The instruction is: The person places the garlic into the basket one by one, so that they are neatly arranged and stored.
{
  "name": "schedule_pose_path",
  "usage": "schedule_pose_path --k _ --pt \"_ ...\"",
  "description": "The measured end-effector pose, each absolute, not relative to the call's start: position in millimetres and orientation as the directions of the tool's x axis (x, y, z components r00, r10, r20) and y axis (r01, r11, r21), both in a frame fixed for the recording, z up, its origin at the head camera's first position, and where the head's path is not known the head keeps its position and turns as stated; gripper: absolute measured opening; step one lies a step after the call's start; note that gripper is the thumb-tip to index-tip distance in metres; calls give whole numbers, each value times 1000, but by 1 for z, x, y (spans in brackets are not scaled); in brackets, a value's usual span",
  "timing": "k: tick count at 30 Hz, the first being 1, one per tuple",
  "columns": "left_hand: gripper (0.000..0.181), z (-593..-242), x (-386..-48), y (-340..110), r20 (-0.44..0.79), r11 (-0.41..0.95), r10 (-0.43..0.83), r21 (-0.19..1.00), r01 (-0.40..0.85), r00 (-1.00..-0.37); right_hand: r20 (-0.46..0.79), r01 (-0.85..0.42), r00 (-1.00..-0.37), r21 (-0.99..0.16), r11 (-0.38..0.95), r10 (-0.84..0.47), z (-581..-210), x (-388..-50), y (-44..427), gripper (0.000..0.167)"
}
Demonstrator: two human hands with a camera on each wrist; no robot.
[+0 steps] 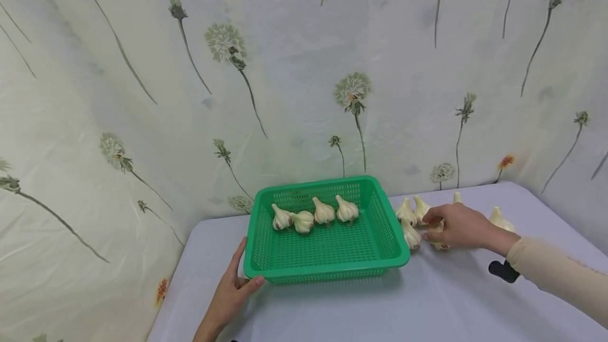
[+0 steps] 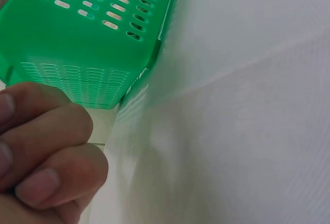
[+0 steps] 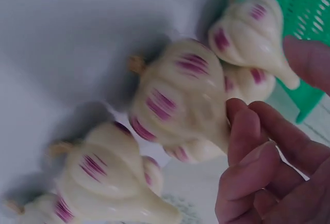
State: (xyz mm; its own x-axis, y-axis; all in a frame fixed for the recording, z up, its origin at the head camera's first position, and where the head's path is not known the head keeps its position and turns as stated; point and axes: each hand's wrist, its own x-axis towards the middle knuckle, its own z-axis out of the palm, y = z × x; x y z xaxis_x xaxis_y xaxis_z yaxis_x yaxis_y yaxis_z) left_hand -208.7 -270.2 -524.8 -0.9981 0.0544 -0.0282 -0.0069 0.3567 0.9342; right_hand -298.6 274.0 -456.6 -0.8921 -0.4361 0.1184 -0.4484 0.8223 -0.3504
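Observation:
A green perforated plastic basket [image 1: 332, 267] stands on the table, with several garlic bulbs [image 1: 324, 212] in a row along its back part. My left hand [image 1: 228, 290] grips the basket's near left corner, thumb on the front rim, index finger along the left side. In the left wrist view its other fingers [image 2: 56, 141] are curled. Right of the basket, my right hand [image 1: 458, 226] is over a group of garlic bulbs [image 1: 411, 234]. In the right wrist view, its fingertips are at the stem of a purple-streaked garlic bulb [image 3: 178, 90], and the thumb stands apart.
More garlic bulbs [image 1: 501, 219] lie on the right of the table [image 1: 342, 315], which has a pale cloth. A curtain [image 1: 294, 94] printed with dandelions hangs behind the table. A black object [image 1: 504, 272] shows beneath the right wrist.

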Motion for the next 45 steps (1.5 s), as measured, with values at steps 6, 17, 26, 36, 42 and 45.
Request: schedule_pose_path --k 6,17,26,36,42,45 --pt "97 -525 -208 -271 -14 341 69 940 10 -998 184 -478 -878 -307 823 -442 -474 -292 269 41" --pt "97 -525 -207 -270 -9 332 66 943 13 -998 251 -522 -848 -239 819 -468 -495 -292 257 50" --pt "97 -526 -206 -269 -10 320 64 947 11 -998 296 -460 -872 -221 860 -390 -511 -289 248 59" --pt "97 -527 -207 -269 -4 305 73 952 18 -997 344 -448 -869 -240 861 -356 -515 -281 238 63" --pt "97 -527 -207 -268 -1 307 74 951 22 -997 281 -418 -898 -308 855 -338 -502 -280 240 64" --pt "97 -527 -206 -269 3 311 73 950 25 -997 277 -410 -902 -311 858 -331 -493 -278 243 62"
